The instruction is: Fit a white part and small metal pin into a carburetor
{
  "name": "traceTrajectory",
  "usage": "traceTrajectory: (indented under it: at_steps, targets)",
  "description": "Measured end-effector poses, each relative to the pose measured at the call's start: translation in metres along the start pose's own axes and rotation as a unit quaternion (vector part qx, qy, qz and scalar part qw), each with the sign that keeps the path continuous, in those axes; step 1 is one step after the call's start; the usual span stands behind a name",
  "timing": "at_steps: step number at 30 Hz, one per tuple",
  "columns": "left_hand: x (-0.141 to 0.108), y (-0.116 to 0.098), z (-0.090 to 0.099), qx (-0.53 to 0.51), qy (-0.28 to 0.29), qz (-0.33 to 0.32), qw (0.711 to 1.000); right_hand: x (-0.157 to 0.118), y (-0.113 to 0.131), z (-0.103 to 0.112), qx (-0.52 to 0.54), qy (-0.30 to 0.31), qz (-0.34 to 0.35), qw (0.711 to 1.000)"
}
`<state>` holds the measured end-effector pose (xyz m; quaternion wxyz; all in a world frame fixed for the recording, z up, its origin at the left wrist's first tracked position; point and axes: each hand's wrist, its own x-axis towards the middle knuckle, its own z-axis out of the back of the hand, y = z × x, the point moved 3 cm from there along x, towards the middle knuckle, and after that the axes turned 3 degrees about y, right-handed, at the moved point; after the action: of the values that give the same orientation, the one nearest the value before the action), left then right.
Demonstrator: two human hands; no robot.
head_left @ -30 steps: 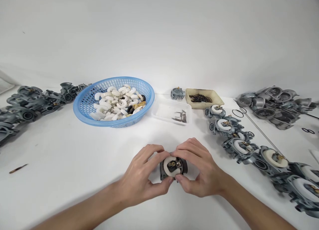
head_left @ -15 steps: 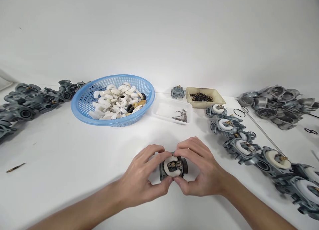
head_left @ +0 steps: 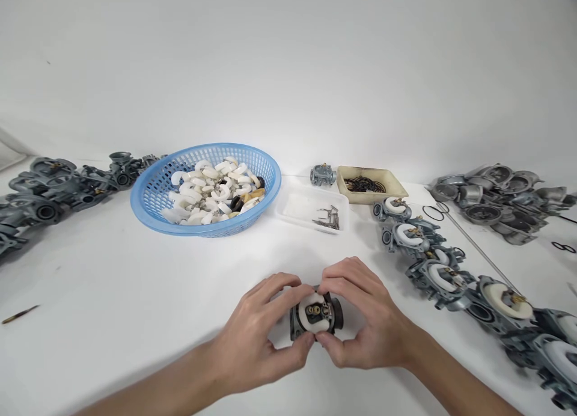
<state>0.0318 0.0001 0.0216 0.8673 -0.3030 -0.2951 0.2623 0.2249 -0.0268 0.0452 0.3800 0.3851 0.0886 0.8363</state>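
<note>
A grey metal carburetor body [head_left: 315, 313] with a white float fitted on top rests on the white table near the front. My left hand [head_left: 256, 338] grips its left side with thumb below and fingers over the top. From the right, my right hand [head_left: 360, 320] pinches it, fingertips at the float's upper edge. A row of like bodies with white floats [head_left: 444, 272] runs along the right. A blue basket [head_left: 153, 190] holding several white floats stands at the back left.
Bare grey carburetor bodies [head_left: 49, 193] are heaped at the far left. A clear tray with small metal pins [head_left: 329, 216], a beige tray of black rings [head_left: 365, 184], a pile of metal bowls [head_left: 496, 193], a thin rod [head_left: 478, 247] and a small dark tool [head_left: 18, 314] lie around.
Both hands stay on the carburetor body, which has shifted slightly toward me and turned a little; the view has tilted slightly.
</note>
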Motion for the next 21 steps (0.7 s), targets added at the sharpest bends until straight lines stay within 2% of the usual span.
traceTrajectory:
  at_steps: [21]
  targets:
    - [0.0021, 0.0024, 0.0023, -0.032, 0.042, 0.029, 0.998, -0.0019, -0.0075, -0.0014, 0.001, 0.019, -0.004, 1.000]
